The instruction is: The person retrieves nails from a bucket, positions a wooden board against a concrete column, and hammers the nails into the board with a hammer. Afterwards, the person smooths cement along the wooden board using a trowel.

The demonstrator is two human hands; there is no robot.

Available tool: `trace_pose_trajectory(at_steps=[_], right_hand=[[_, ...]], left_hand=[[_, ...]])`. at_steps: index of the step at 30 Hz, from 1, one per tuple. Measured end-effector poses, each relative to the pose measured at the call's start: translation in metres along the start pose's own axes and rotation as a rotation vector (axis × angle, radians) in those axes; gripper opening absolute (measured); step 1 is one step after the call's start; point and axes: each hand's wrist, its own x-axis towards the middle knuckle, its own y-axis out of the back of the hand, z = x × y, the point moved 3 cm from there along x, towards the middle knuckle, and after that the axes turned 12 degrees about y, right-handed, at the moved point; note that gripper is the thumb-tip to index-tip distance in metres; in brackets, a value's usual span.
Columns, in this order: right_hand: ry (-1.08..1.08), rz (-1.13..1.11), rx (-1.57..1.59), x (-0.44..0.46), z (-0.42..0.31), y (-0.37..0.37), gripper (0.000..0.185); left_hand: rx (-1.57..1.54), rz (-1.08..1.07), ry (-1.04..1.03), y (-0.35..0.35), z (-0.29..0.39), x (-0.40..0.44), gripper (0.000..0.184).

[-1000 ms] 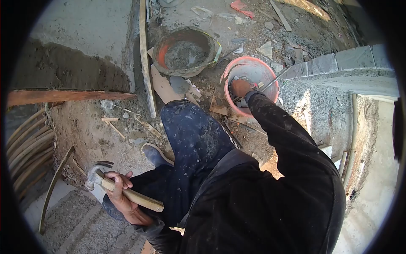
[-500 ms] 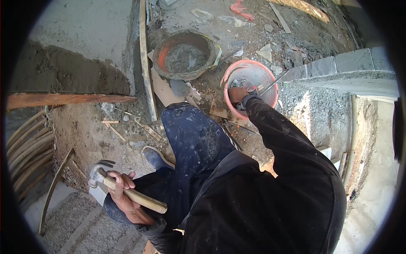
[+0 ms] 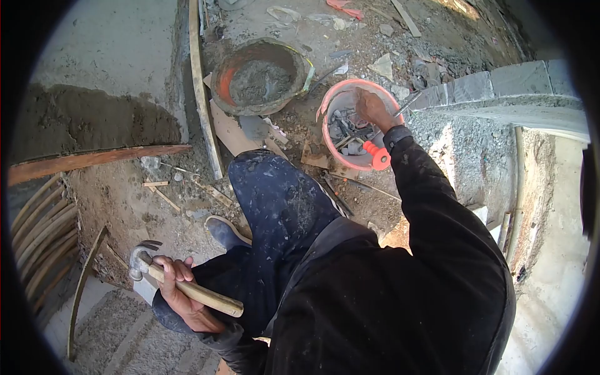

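My left hand point(image 3: 180, 286) is wrapped round the wooden handle of a claw hammer point(image 3: 206, 297), its metal head pointing up and left above my thigh. Over on the right, my right hand point(image 3: 374, 109) is inside a pinkish-orange bucket point(image 3: 324, 128) near its far side. Its fingers are curled downward and their tips are hidden, so what they hold does not show. Several small tools and bits point(image 3: 350, 134) lie in the bucket. A bright orange-red ridged handle point(image 3: 377, 156) sticks up at the near rim, below my wrist.
Wet mortar fills part of a round tub point(image 3: 262, 81) left of the bucket. A long wooden board point(image 3: 205, 87) leans beside the plastered wall point(image 3: 112, 50). Rubble and scraps cover the ground. Curved hoses or poles point(image 3: 47, 231) lie far left; a block ledge point(image 3: 519, 84) runs right.
My right hand has shifted up and to the far side of the bucket, and the orange-red handle now shows. My left hand keeps the hammer in about the same place.
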Motion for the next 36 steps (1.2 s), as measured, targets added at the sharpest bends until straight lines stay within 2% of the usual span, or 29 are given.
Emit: trace_pose_trajectory(at_steps=[1,3,5,6,8,11,12,16,18,19,21,23,25,26,28,29,31,32,36], right_hand=[[0.111,-0.138,-0.085,-0.003,-0.005,-0.013,0.022],[0.223,-0.273,-0.170,0.005,-0.027,-0.022,0.024],[-0.014,-0.452,-0.095,0.020,-0.061,-0.011,0.026],[-0.013,-0.452,-0.095,0.017,-0.056,-0.024,0.026],[0.167,-0.629,-0.088,0.011,-0.061,-0.049,0.030],[0.269,-0.650,-0.133,-0.004,-0.081,-0.053,0.026],[0.223,-0.786,-0.257,-0.010,-0.081,-0.067,0.023],[0.238,-0.781,-0.364,-0.026,-0.084,-0.078,0.020],[0.096,-0.731,-0.430,-0.029,-0.081,-0.086,0.018],[0.106,-0.732,-0.427,-0.025,-0.082,-0.089,0.018],[0.001,-0.738,-0.351,-0.023,-0.076,-0.087,0.018],[0.016,-0.745,-0.309,-0.025,-0.063,-0.089,0.018],[-0.038,-0.664,-0.076,-0.029,-0.043,-0.098,0.020],[-0.039,-0.670,-0.082,-0.026,-0.029,-0.102,0.020],[-0.056,-0.537,0.163,-0.019,-0.012,-0.095,0.022],[-0.065,-0.534,0.153,-0.016,-0.011,-0.080,0.022],[-0.291,-0.568,0.626,0.001,-0.016,-0.040,0.020],[-0.593,-0.722,0.876,0.004,-0.014,-0.026,0.017],[-0.684,-0.673,0.963,0.006,-0.021,0.007,0.014]], left_hand=[[0.003,-0.001,0.003,-0.002,0.000,0.000,0.016],[0.004,0.053,-0.008,-0.006,0.000,0.000,0.016],[0.017,0.057,-0.010,-0.010,0.000,-0.001,0.016],[0.026,0.062,-0.011,-0.012,0.000,-0.001,0.016],[0.027,0.073,-0.013,-0.015,-0.001,-0.002,0.016],[0.026,0.092,-0.020,-0.016,-0.001,-0.003,0.016],[0.022,0.100,-0.017,-0.015,-0.001,-0.004,0.017],[-0.010,0.109,-0.001,-0.019,0.000,-0.007,0.018],[0.003,0.118,-0.012,-0.022,0.001,-0.010,0.019],[0.015,0.104,-0.015,-0.023,0.002,-0.010,0.020],[0.005,0.113,-0.004,-0.021,0.000,-0.013,0.021],[0.020,0.082,-0.020,-0.017,0.000,-0.014,0.021],[0.007,0.099,-0.013,-0.017,0.001,-0.015,0.020],[-0.001,0.109,-0.014,-0.016,0.001,-0.015,0.020],[-0.046,0.075,-0.011,-0.011,-0.001,-0.016,0.020],[-0.083,0.035,-0.017,-0.008,0.001,-0.014,0.019],[-0.098,0.024,-0.008,-0.003,0.000,-0.014,0.018],[-0.119,0.028,-0.006,-0.002,-0.001,-0.015,0.018],[-0.141,0.009,0.000,-0.002,-0.002,-0.012,0.018]])
